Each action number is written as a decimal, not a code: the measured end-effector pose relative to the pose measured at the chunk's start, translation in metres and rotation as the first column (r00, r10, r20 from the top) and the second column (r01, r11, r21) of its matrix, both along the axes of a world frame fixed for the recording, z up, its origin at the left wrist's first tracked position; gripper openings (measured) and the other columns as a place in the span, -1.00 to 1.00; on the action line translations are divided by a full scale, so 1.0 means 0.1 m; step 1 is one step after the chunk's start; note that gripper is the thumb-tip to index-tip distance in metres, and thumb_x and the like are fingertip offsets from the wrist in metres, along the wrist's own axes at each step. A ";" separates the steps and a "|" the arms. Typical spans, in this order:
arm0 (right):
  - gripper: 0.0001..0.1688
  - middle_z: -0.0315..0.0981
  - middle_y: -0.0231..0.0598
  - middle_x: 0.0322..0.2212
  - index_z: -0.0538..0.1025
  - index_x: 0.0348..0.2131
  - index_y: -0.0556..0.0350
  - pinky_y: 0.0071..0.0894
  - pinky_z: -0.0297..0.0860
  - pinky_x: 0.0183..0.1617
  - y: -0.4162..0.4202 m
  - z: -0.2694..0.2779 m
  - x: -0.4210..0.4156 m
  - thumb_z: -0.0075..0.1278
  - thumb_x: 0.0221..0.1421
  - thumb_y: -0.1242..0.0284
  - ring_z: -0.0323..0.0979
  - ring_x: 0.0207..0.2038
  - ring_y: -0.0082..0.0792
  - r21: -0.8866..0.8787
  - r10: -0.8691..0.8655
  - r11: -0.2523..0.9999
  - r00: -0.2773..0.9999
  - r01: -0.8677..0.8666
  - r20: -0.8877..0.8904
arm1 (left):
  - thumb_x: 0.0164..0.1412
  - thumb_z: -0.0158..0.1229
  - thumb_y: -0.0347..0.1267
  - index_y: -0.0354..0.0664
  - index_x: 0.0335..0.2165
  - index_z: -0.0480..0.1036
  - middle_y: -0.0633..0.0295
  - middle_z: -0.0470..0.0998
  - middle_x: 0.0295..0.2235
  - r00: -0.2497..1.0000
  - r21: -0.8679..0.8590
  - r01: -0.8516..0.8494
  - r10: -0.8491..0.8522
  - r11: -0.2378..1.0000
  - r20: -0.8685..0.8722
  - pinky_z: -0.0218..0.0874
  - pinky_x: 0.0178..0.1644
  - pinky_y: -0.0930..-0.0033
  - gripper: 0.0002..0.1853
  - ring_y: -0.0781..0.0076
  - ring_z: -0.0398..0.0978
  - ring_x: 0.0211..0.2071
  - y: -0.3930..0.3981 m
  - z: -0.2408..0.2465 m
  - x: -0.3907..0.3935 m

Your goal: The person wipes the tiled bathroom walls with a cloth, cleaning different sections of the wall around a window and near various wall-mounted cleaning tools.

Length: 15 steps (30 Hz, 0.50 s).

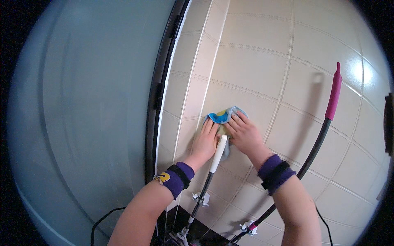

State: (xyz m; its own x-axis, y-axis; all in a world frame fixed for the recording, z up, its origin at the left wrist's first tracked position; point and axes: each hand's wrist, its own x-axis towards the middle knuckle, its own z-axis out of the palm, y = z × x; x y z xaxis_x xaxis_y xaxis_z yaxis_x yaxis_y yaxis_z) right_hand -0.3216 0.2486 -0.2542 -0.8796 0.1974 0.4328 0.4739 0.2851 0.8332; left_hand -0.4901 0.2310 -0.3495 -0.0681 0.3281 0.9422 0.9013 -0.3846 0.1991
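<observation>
Both my hands press a blue, yellow and grey cloth (pixel 222 117) against the beige wall tiles (pixel 251 70), close to the inner corner. My left hand (pixel 205 140) lies on the cloth's left side, fingers pointing up. On its right side rests my right hand (pixel 245 132), fingers angled up and left. Part of the cloth hangs below, behind the white handle (pixel 219 153) of a mop-like tool that stands between my wrists. Each wrist wears a purple band with a black strap.
At left is a frosted glass door (pixel 92 107) with a black frame (pixel 158 92). A second pole with a pink grip (pixel 334 95) leans past my right forearm. White wall clips (pixel 201 199) hold the poles above a black tile band (pixel 203 226). Black cables hang near both arms.
</observation>
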 end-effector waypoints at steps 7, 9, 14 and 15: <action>-0.28 0.21 -0.33 0.20 0.29 0.19 -0.06 -0.19 -0.24 0.45 0.06 0.02 0.14 -0.01 0.07 0.15 0.01 0.32 -0.33 0.037 0.128 0.991 0.990 -0.130 0.058 | 0.21 0.06 -0.39 -0.23 0.15 0.21 -0.05 0.12 0.24 0.998 0.061 -0.016 0.019 0.998 -0.057 0.16 0.21 0.14 -0.46 -0.01 0.09 0.27 0.03 -0.10 -0.05; -0.28 0.21 -0.34 0.21 0.29 0.19 -0.06 -0.20 -0.23 0.44 0.05 0.01 0.07 0.00 0.06 0.15 0.02 0.31 -0.34 0.024 0.132 0.991 0.990 -0.133 0.045 | 0.22 0.06 -0.36 -0.22 0.16 0.20 -0.04 0.13 0.24 0.998 0.055 -0.045 0.047 0.997 -0.030 0.16 0.21 0.14 -0.45 0.01 0.09 0.27 0.02 -0.08 -0.09; -0.30 0.20 -0.34 0.22 0.28 0.20 -0.10 -0.19 -0.23 0.44 0.17 -0.09 -0.12 -0.01 0.07 0.21 0.05 0.31 -0.41 0.071 0.187 0.981 0.981 -0.183 -0.056 | 0.23 0.06 -0.38 -0.25 0.21 0.15 -0.13 0.10 0.25 0.998 0.062 -0.040 0.037 0.997 0.049 0.07 0.27 0.15 -0.40 -0.07 0.08 0.26 0.10 -0.02 -0.20; -0.31 0.20 -0.34 0.22 0.29 0.19 -0.13 -0.19 -0.22 0.44 0.19 -0.10 -0.13 -0.01 0.06 0.22 0.05 0.30 -0.40 0.064 0.182 0.982 0.982 -0.178 -0.055 | 0.23 0.05 -0.38 -0.26 0.20 0.15 -0.13 0.10 0.24 0.998 0.071 -0.037 0.034 0.997 0.049 0.07 0.27 0.15 -0.40 -0.08 0.09 0.26 0.09 -0.03 -0.21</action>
State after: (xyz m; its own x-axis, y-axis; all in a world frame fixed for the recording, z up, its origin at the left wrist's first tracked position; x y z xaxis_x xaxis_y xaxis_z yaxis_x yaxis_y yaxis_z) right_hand -0.3344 0.2677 -0.2645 -0.8705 0.0107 0.4921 0.4690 0.3215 0.8226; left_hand -0.5109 0.2400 -0.3522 -0.1239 0.2557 0.9588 0.9049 -0.3673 0.2149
